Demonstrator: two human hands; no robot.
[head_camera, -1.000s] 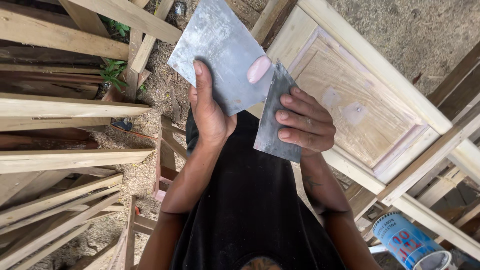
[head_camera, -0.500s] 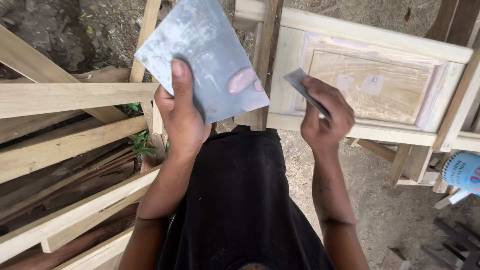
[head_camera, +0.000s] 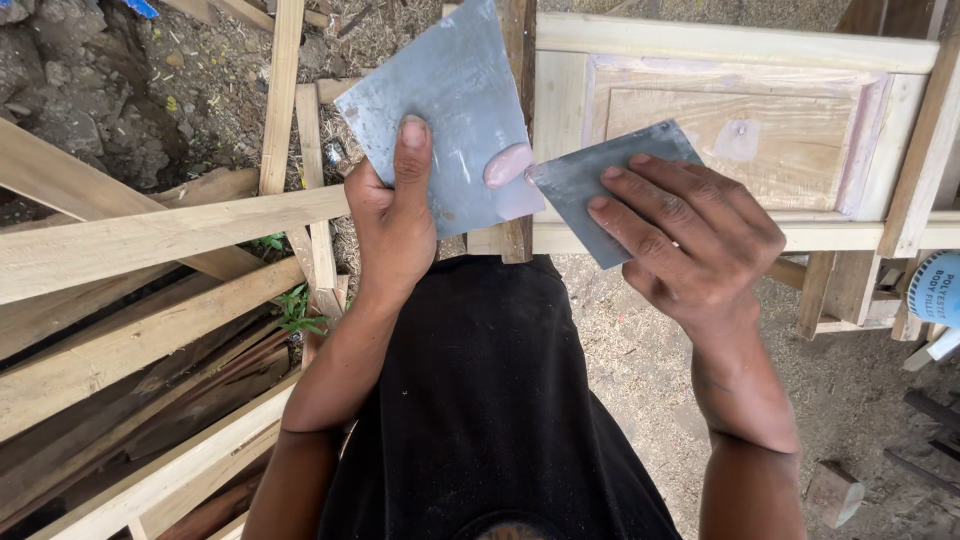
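Bare dirt ground (head_camera: 130, 90) strewn with stones and sawdust lies below, with loose wooden planks (head_camera: 150, 240) stacked at the left and an unfinished panelled wooden door (head_camera: 730, 130) lying across the upper right. At the far right edge, just beside the door frame, sits a round blue can (head_camera: 938, 290) with a white label band; only part of it shows.

The left hand (head_camera: 395, 225) holds a large grey metal plate (head_camera: 440, 115) up before the black shirt (head_camera: 490, 400), thumb pressed flat on its face and the other fingers curled behind it. A smear of pinkish putty (head_camera: 508, 165) lies on the plate near its right edge, well clear of the thumb.

The right hand (head_camera: 690, 240) grips a smaller grey scraper blade (head_camera: 600, 185), its fingers spread flat over the blade's top face, thumb hidden beneath. The blade's left corner touches the putty at the plate's edge.
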